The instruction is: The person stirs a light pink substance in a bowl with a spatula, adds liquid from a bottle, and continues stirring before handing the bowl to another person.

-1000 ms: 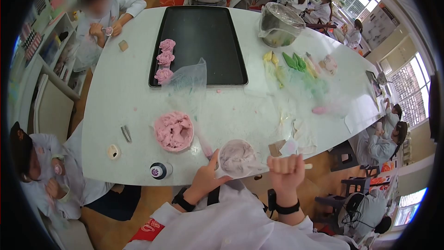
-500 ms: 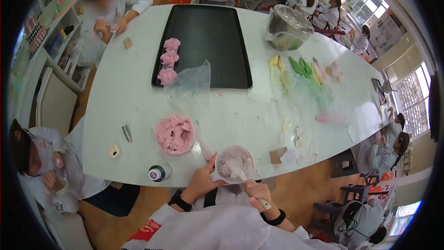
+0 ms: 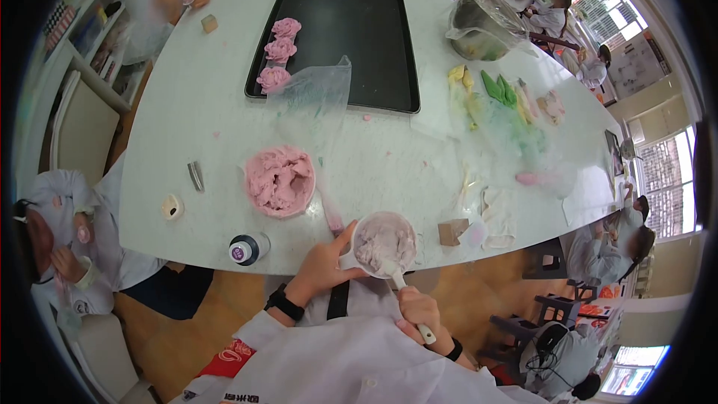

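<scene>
My left hand point(image 3: 323, 265) is closed on the handle side of a white plastic cup point(image 3: 348, 260), tilted at the table's near edge. Pale pinkish cream point(image 3: 385, 241) coats the inside of this cup. In my right hand point(image 3: 419, 310) is a spatula point(image 3: 398, 277) with a white handle, its blade resting in the cream. Just beyond the cup lies a slim piping bag with pink in it point(image 3: 331, 213). A tub of thick pink cream point(image 3: 280, 181) stands to the left, with a dark-labelled bottle point(image 3: 249, 248) nearer to me.
A black tray point(image 3: 351, 37) holds several pink cream flowers point(image 3: 280, 49), with a clear plastic bag point(image 3: 318, 90) over its corner. Coloured piping bags point(image 3: 499, 90) and a plastic-covered metal bowl point(image 3: 488, 24) are at the right. A small box point(image 3: 453, 232) stands near the cup. People sit around the table.
The view has tilted downward, so the table's things appear higher in the frame. The spatula stays in the cup, and both hands keep their grip.
</scene>
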Demonstrator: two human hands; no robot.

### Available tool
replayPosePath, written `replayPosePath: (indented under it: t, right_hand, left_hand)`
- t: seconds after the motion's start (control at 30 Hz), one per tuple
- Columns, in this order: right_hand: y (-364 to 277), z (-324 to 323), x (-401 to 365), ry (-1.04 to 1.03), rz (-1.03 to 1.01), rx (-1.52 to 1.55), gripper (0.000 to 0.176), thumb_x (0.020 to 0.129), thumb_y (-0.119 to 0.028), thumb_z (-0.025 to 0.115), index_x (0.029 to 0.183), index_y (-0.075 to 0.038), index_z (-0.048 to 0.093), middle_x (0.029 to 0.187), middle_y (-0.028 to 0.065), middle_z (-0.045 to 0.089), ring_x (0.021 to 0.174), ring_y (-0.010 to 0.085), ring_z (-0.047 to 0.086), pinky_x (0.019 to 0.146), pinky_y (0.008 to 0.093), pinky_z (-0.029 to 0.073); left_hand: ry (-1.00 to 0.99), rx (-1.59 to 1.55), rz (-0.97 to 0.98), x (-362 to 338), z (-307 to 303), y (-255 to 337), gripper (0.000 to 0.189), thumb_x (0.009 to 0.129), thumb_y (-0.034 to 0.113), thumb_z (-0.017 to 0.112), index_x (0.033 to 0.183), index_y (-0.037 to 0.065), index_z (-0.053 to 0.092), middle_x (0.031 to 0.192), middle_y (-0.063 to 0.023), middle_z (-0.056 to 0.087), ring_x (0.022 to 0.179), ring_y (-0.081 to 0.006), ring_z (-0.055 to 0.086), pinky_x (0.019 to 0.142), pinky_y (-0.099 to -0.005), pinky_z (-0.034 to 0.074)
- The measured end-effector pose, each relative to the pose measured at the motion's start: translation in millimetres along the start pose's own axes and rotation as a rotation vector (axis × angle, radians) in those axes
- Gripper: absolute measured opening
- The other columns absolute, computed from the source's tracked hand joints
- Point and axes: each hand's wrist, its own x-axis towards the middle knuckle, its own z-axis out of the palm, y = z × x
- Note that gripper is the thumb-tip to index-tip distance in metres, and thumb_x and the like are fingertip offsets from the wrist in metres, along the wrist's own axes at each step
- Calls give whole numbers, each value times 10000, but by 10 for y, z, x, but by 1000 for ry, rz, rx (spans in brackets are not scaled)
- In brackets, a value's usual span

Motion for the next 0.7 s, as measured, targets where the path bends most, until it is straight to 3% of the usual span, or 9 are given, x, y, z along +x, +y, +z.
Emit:
replayPosePath:
  t: [0.03, 0.17, 0.23, 0.33, 0.7]
  right_hand:
    - [-19, -2, -21, -14, 10, -14, 333, 679, 3, 630, 529, -54, 337, 531, 76, 383, 520, 271, 401, 626, 371, 403]
    - [-78, 1, -96, -30, 42, -35, 317, 691, -11, 627, 532, -49, 355, 535, 79, 386, 523, 270, 406, 629, 379, 410]
    - [-135, -10, -130, -34, 62, -39, 313, 695, -12, 634, 535, -44, 367, 539, 79, 398, 527, 269, 413, 627, 385, 412]
    - [-197, 11, -182, -10, 72, -44, 310, 704, -15, 651, 541, -31, 388, 549, 82, 422, 535, 271, 429, 625, 397, 419]
    - [-435, -70, -312, 9, 86, -28, 336, 713, -28, 679, 547, -18, 388, 566, 93, 443, 527, 280, 442, 623, 412, 426]
  left_hand:
    - [-20, 37, -13, 8, -7, -8, 967, 660, 461, 779, 1418, 77, 317, 914, -239, 639, 819, -391, 636, 687, -385, 497]
    - [-46, 62, -89, -10, -9, 44, 947, 639, 368, 799, 1420, 109, 331, 916, -261, 633, 882, -389, 633, 739, -340, 491]
    - [-22, 163, 10, -10, 6, 4, 973, 655, 526, 748, 1425, 107, 324, 658, -168, 588, 598, -351, 595, 545, -388, 453]
    - [-22, 174, 21, -15, 17, -31, 977, 654, 539, 741, 1426, 109, 325, 592, -147, 545, 553, -338, 573, 521, -390, 436]
    - [-20, 172, 47, 15, 25, -36, 954, 653, 511, 754, 1410, 106, 338, 687, -186, 600, 642, -370, 610, 570, -410, 466]
